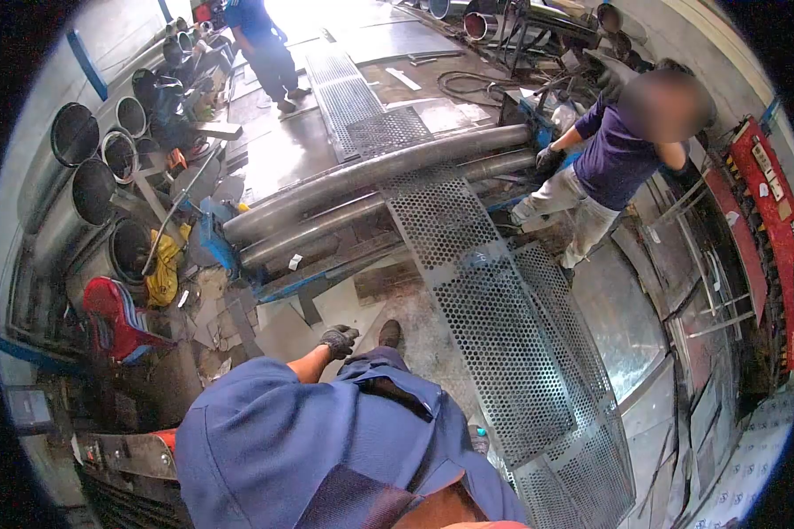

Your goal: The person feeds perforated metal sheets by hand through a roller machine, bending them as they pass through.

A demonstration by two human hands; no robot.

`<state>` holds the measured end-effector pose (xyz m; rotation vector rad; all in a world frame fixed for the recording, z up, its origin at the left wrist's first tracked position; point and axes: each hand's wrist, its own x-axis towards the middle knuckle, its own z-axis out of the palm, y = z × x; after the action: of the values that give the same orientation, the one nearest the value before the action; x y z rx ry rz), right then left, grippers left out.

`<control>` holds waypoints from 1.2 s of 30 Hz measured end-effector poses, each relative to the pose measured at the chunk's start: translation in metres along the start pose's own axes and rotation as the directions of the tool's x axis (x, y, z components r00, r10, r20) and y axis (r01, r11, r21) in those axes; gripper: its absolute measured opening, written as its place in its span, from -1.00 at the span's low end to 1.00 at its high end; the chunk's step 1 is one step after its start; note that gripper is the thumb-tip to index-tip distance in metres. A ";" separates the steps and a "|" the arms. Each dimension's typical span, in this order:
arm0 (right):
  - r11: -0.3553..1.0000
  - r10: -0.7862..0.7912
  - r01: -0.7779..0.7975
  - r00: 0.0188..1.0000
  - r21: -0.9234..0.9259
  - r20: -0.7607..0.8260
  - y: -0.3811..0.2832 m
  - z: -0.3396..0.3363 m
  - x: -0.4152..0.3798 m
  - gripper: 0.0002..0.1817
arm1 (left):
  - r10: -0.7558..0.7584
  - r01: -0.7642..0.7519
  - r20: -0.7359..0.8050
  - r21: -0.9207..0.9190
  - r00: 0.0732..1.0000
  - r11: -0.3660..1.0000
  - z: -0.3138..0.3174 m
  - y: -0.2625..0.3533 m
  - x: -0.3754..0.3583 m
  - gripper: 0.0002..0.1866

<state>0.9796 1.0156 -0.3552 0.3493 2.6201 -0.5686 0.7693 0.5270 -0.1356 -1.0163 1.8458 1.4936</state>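
Observation:
My left hand (339,340), in a dark glove, hangs in front of my body above the floor, its fingers apart and nothing in them. My right hand is not visible. A long perforated metal sheet (503,353) slopes from between the steel rollers (370,178) down along my right side. Beyond the rollers, more perforated sheet (335,81) extends away from me. A second perforated sheet (560,309) lies partly behind the near one.
A gloved co-worker (617,159) stands at the rollers' right end; another person (266,53) stands farther back. Large pipes (93,189), a red chair (113,317) and a yellow cloth (163,269) are at left. Metal scraps (234,317) lie near the rollers. Red machinery (767,212) is at right.

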 end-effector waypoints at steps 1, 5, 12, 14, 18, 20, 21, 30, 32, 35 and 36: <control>0.997 0.044 -0.048 0.997 0.067 0.061 -0.001 0.000 0.002 -0.68 | 0.000 0.000 0.009 0.004 1.000 1.000 0.002 0.001 0.002 -0.60; 0.365 0.340 -0.478 0.867 0.799 0.364 -0.048 -0.063 -0.015 -0.72 | 0.081 -0.079 0.034 -0.044 0.996 0.996 0.006 0.005 -0.003 -0.61; 0.065 0.406 -0.427 0.837 0.902 0.367 -0.114 -0.146 -0.041 -0.81 | 0.063 -0.063 0.030 -0.014 0.998 0.998 0.008 0.003 -0.012 -0.60; 0.149 0.381 -0.435 0.854 0.888 0.354 -0.117 -0.153 -0.042 -0.79 | 0.061 -0.060 0.026 -0.021 0.998 0.998 0.008 -0.004 -0.008 -0.59; 0.309 0.355 -0.357 0.903 0.882 0.241 -0.110 -0.146 -0.034 -0.74 | 0.034 -0.034 -0.010 -0.077 0.999 0.996 0.008 -0.018 -0.005 -0.60; 0.124 0.293 -0.503 0.842 0.855 0.453 -0.072 -0.098 -0.008 -0.70 | -0.055 0.051 -0.047 -0.085 0.997 0.995 0.010 -0.016 -0.010 -0.60; 0.060 0.321 -0.413 0.870 0.909 0.374 -0.061 -0.077 -0.004 -0.70 | -0.059 0.055 -0.047 -0.086 0.997 0.995 0.011 -0.018 -0.011 -0.60; 0.153 0.423 -0.523 0.801 0.838 0.423 -0.107 -0.156 -0.037 -0.79 | 0.006 -0.009 -0.057 -0.045 0.998 0.999 0.018 -0.026 -0.018 -0.52; 0.206 0.415 -0.518 0.815 0.830 0.405 -0.103 -0.155 -0.035 -0.78 | -0.003 0.002 -0.029 -0.036 1.000 0.999 0.020 -0.029 -0.014 -0.52; 0.250 0.414 -0.512 0.824 0.822 0.387 -0.103 -0.154 -0.034 -0.77 | 0.017 -0.014 0.033 -0.099 0.999 0.995 0.024 -0.024 -0.016 -0.56; 0.265 0.414 -0.509 0.827 0.819 0.380 -0.101 -0.154 -0.036 -0.76 | 0.015 -0.012 0.033 -0.095 0.999 0.995 0.025 -0.023 -0.019 -0.56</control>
<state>0.9223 0.9888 -0.1787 1.3404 1.6585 -1.6953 0.7976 0.5533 -0.1392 -1.0174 1.7764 1.6102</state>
